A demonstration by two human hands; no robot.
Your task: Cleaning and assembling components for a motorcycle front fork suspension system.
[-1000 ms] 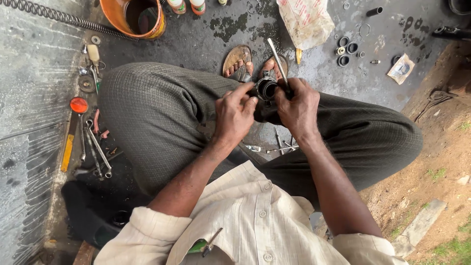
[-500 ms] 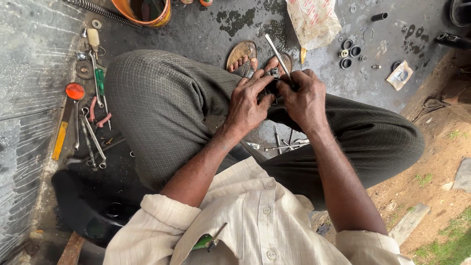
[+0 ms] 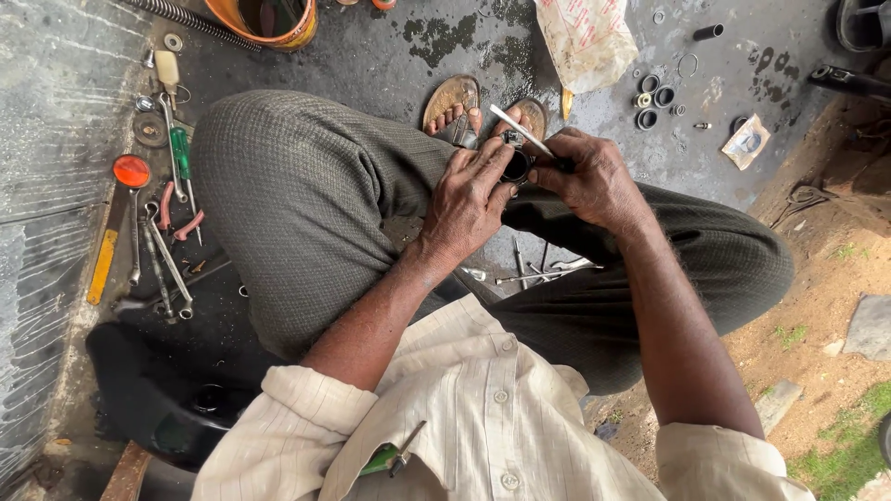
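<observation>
I squat over a dark, oily floor. My left hand [image 3: 469, 199] grips a small black round metal part [image 3: 516, 165] above my knees. My right hand [image 3: 594, 176] holds a thin silver rod-like tool [image 3: 518, 128] whose lower end meets the part; the tool's tip points up and left. The two hands touch around the part, and my fingers hide most of it. My sandalled feet [image 3: 455, 102] show just beyond the hands.
Spanners, a green-handled screwdriver [image 3: 179, 153] and other hand tools lie at the left. An orange bucket [image 3: 269, 20] stands at the top. A plastic bag [image 3: 585, 37] and several black rings [image 3: 654, 97] lie at the upper right. Thin tools [image 3: 538, 269] rest under my legs. Dirt ground lies at the right.
The view has shifted slightly. My hands stay together on the part, and the silver tool now leans lower and more to the left than a second ago.
</observation>
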